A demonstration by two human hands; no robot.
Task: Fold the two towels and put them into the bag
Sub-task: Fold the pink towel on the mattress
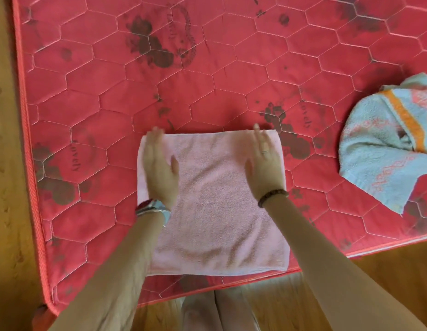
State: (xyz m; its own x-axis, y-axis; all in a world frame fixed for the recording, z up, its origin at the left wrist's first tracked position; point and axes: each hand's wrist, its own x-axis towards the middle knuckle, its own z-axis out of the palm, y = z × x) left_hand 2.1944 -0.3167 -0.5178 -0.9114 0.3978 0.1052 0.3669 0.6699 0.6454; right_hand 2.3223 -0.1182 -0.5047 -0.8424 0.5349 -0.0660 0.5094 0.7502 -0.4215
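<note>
1. Left grip lies released, fingers straight, flat on the pink towel. The red mattress ends left of it, at the wooden floor.
2. Right grip, likewise released, presses the towel's far right corner. Uneven smoothing could skew the layers or drag the near hem off the mattress edge.
3. Well right of that grip, the crumpled blue towel waits across open mattress. No bag shows.

pink towel – blue-orange towel – red quilted mattress.
</note>
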